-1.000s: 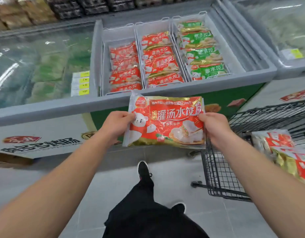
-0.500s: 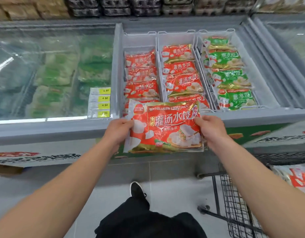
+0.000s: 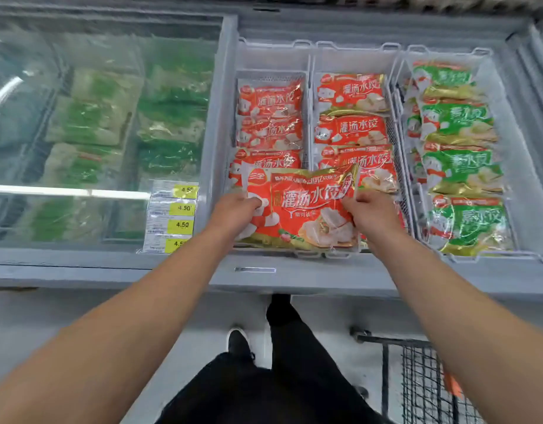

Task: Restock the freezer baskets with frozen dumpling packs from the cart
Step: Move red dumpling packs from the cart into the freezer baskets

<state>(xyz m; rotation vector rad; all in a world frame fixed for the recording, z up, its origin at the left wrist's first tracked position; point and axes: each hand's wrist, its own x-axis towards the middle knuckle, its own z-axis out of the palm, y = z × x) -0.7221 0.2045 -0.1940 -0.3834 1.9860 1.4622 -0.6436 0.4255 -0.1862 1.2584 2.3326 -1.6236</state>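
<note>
I hold a red and gold dumpling pack by both short edges, my left hand gripping its left side and my right hand gripping its right side. The pack hangs over the near end of the open freezer, straddling the left basket and the middle basket, both lined with red packs. The right basket holds green dumpling packs. Only a corner of the wire cart shows at the bottom right.
A shut glass lid covers the freezer's left half, with yellow 4.50 price tags at its edge. The grey freezer rim runs in front of my legs and shoes. More freezers stand at the far right.
I have stepped up to the freezer and carried the pack forward from over its front rim to above the near ends of the left and middle baskets. The cart has slid mostly out of view.
</note>
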